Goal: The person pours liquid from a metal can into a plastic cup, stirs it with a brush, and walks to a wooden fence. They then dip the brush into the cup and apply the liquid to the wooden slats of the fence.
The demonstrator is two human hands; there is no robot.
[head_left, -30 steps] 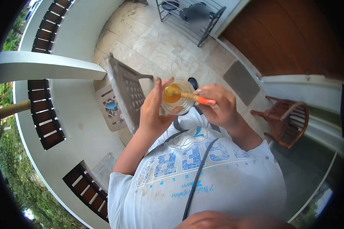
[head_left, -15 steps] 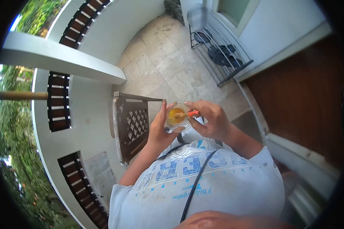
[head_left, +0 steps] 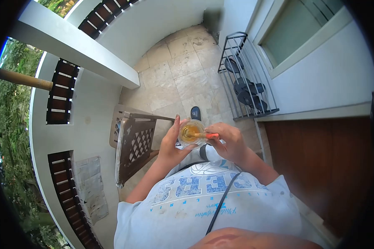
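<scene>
Clear cup (head_left: pixel 200 124) sits in front of the shirt (head_left: pixel 220 203), held up between the two hands, with its open mouth toward the camera. The left hand (head_left: pixel 172 145) is curled around its left side, thumb along the near edge and fingers up the far side. The right hand (head_left: pixel 227 139) pinches a stick (head_left: pixel 200 135) by its orange end; whether its fingers also touch the rim cannot be told. The stick's long axis runs crosswise, almost level in view, from the right fingertips over the rim into the cup, so its outer end lies nearest the right hand. The cup is see-through and round, with amber liquid (head_left: pixel 187 129) inside; the stick is tan, its inner tip indistinct.
</scene>
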